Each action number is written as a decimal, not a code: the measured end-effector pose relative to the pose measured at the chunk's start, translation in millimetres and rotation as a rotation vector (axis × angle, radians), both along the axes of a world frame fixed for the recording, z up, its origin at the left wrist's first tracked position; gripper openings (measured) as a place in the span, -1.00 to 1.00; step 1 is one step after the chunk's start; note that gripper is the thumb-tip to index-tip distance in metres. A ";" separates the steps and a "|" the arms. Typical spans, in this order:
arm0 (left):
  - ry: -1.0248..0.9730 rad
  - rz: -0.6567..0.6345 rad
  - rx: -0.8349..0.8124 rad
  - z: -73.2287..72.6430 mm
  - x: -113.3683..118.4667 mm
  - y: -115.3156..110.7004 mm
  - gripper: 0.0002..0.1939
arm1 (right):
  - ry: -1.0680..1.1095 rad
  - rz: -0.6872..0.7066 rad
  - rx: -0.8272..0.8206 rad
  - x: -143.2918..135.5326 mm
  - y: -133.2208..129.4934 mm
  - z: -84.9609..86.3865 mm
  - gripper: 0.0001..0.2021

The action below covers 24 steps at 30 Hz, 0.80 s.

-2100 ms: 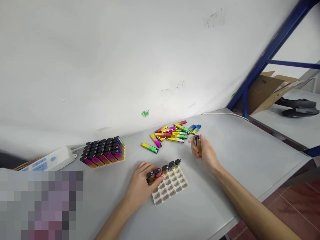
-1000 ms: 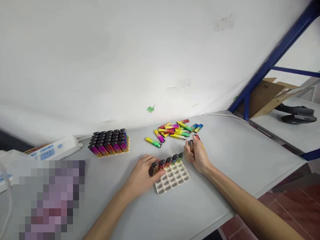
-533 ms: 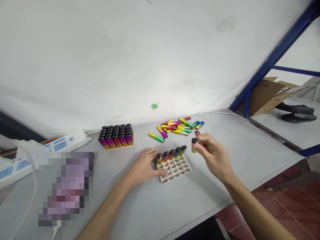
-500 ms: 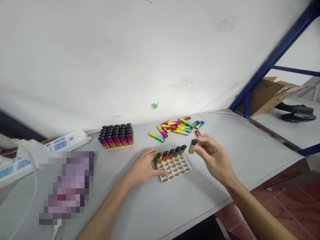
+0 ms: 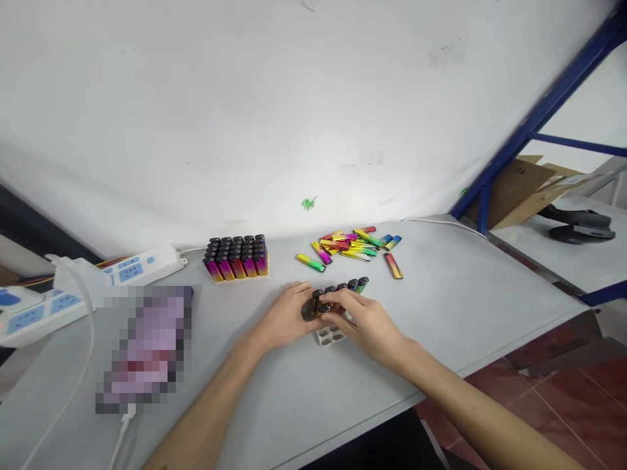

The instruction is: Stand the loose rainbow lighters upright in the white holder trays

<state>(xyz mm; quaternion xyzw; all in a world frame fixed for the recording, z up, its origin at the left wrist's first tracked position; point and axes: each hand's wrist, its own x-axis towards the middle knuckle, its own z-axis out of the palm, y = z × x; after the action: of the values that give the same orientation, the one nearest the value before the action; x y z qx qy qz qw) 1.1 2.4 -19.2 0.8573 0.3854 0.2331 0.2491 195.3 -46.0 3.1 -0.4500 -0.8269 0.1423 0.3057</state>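
A pale tray with holes (image 5: 331, 335) lies on the grey table, partly covered by both hands. Along its back edge stand several lighters with black tops (image 5: 363, 283). My right hand (image 5: 375, 326) pinches a black-topped lighter (image 5: 324, 307) over the tray's left side, just in front of that row. At the tray's left edge is my left hand (image 5: 289, 316), closed on the tray, its fingertips partly hidden. A full block of upright purple and orange lighters (image 5: 238, 266) stands at the back left. Loose shiny lighters (image 5: 350, 246) lie in a pile behind the tray.
White power strips (image 5: 132, 271) and a cable run along the left. A blurred purple object (image 5: 149, 346) lies on the table's left part. One red and yellow lighter (image 5: 393, 266) lies right of the pile. Blue shelf posts (image 5: 484, 205) and cardboard (image 5: 519, 189) stand at the right.
My right hand has moved left with the lighter, from beside the tray to over its left side. My left hand stays at the tray's edge. The view has shifted slightly.
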 end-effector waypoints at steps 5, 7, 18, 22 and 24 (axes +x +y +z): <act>0.044 0.011 0.043 2.2 1.7 -0.8 -0.76 | -0.119 -0.099 0.226 3.6 -4.6 -0.6 -0.84; 0.051 0.028 0.042 4.1 2.4 -1.9 -0.73 | -0.087 -0.183 0.290 14.5 -1.9 1.7 -0.81; 0.121 0.097 0.057 2.6 4.2 -2.6 -0.61 | -0.460 -0.767 -0.222 125.5 75.1 -13.1 -0.63; 0.127 0.104 0.049 2.8 5.7 -2.8 -0.64 | -0.358 -0.788 -0.311 133.1 70.6 -10.2 -0.79; 0.128 0.106 0.038 3.7 6.4 -3.0 -0.65 | -0.193 -0.775 -0.302 128.4 65.2 -5.9 -0.83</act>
<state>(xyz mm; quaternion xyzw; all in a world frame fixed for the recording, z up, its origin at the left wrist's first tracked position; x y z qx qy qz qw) 7.5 -0.6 -15.6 0.8535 0.4409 0.1979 0.1949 323.7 19.3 -2.8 -0.7785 -0.5913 0.0936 0.1886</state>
